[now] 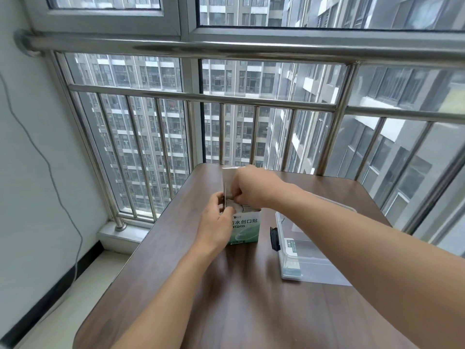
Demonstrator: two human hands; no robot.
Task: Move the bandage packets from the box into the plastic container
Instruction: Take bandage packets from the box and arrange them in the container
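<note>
Box (245, 229) between both hands (upright), lid flap pinched

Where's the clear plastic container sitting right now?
In the head view, the clear plastic container sits on the brown wooden table, to the right of the green-and-white bandage box, under the right forearm.
</note>
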